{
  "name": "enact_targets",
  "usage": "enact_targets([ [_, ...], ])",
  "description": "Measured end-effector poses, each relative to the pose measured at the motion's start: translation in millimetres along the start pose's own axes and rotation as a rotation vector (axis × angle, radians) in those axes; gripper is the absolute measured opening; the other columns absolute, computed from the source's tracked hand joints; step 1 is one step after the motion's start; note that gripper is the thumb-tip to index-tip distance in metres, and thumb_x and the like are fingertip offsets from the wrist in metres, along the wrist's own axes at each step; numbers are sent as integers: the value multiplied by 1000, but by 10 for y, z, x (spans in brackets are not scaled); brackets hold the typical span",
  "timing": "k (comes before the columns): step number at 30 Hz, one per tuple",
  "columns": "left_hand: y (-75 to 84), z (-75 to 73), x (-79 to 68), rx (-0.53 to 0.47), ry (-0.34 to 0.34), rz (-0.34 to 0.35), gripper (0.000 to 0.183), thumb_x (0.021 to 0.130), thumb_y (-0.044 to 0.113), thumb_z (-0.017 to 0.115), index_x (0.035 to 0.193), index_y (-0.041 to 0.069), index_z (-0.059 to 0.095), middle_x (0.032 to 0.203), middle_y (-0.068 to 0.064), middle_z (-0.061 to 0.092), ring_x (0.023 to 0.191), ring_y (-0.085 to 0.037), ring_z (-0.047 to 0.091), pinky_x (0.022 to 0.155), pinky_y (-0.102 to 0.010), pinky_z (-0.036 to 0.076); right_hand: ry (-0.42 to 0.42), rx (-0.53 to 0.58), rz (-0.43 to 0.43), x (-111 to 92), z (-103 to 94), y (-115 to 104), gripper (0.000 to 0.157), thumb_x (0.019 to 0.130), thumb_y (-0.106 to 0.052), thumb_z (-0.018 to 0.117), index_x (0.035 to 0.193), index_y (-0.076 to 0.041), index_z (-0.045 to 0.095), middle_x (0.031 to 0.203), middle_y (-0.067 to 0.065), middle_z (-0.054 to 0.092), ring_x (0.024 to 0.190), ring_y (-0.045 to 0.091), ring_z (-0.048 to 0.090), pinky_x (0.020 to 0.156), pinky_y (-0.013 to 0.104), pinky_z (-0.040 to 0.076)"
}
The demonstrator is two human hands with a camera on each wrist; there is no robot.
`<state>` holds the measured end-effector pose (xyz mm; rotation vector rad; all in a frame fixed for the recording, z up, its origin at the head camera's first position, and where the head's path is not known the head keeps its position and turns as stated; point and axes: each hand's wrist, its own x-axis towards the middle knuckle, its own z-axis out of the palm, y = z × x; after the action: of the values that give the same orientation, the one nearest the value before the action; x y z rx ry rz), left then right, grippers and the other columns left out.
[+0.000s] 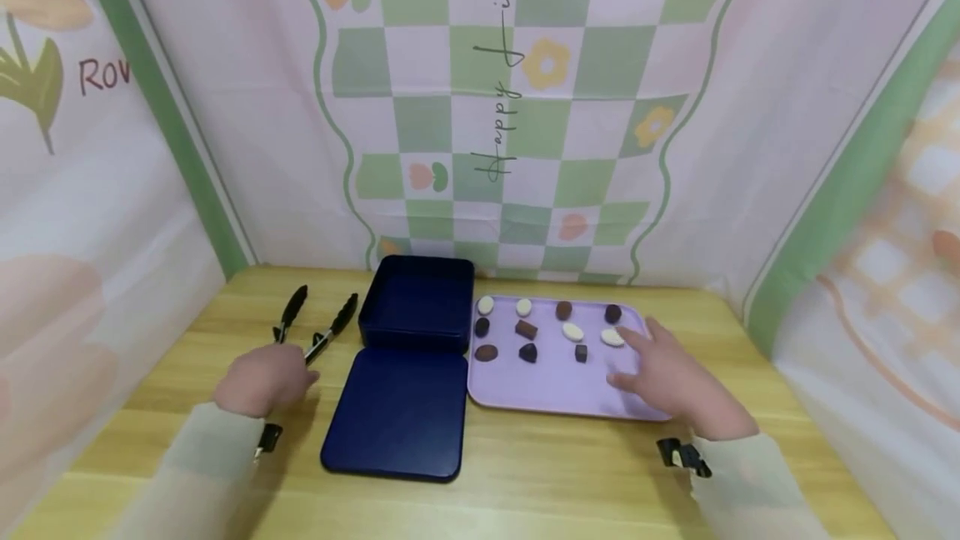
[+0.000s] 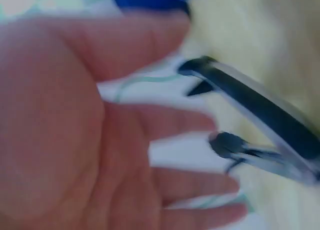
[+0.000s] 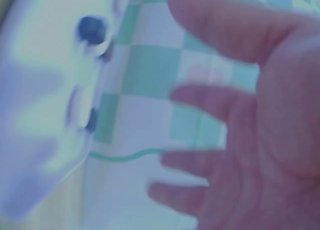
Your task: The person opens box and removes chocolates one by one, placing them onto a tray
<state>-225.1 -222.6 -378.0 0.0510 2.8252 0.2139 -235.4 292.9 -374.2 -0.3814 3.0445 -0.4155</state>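
Note:
My left hand (image 1: 265,377) hovers over a pair of tongs with black tips (image 1: 341,317), its fingers spread and holding nothing in the left wrist view. Part of the tongs is hidden beneath that hand. On the right, my right hand (image 1: 681,383) reaches over the near right part of a lilac tray (image 1: 551,394), fingers apart and nothing between them. Rows of chocolates lie on the tray: white ovals, brown pieces and dark ones. A white oval chocolate (image 1: 612,337) sits right by my right fingertips, and a small dark cube (image 1: 581,352) lies left of them.
Left of the tray stands an open dark blue box (image 1: 417,302), with its flat lid (image 1: 399,415) lying in front of it. All this is on a wooden table (image 1: 555,482). A printed cloth (image 1: 480,123) hangs behind and at both sides.

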Motion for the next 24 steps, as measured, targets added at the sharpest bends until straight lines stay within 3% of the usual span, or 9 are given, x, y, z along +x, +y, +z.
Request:
enact_targets([
  [2,136,-43,9,11,93,-52,57,103,40,50,131,-8,57,122,-33,58,100,-47,60,80,-62,49,51,28,84,44,-56,-83,87,92,-50,67,152,2,33,150,45,6,134,65,13,99,78,18],
  [5,434,-103,64,-29,234,-102,74,103,53,41,149,-5,38,142,-42,35,126,-59,36,95,-70,35,135,51,194,121,-93,-207,94,93,-67,51,158,-5,21,155,39,-6,137,63,-2,97,82,5],
  [9,866,-112,159,-71,362,-135,78,103,61,30,157,5,27,153,-41,12,139,-60,7,107,-72,9,251,37,261,222,-48,-391,102,89,-81,32,160,-10,16,156,34,-13,137,58,-18,93,83,-8],
  [11,1067,-91,206,-72,405,-146,78,102,62,27,158,8,25,156,-38,9,141,-58,2,108,-71,1,290,28,277,267,-4,-495,104,87,-84,26,160,-10,16,156,33,-15,136,54,-25,92,83,-12],
  [17,1563,12,315,-95,414,-142,78,100,67,24,160,18,19,162,-25,0,144,-50,-11,110,-65,-11,319,53,298,377,112,-847,104,86,-85,14,160,-13,15,157,28,-19,135,47,-32,93,79,-18],
  [24,1886,118,349,-86,342,-138,80,98,71,23,160,20,21,163,-20,-6,142,-45,-21,107,-64,-17,283,105,298,459,242,-1209,101,86,-85,13,161,-18,15,158,26,-18,136,45,-33,95,75,-22],
])
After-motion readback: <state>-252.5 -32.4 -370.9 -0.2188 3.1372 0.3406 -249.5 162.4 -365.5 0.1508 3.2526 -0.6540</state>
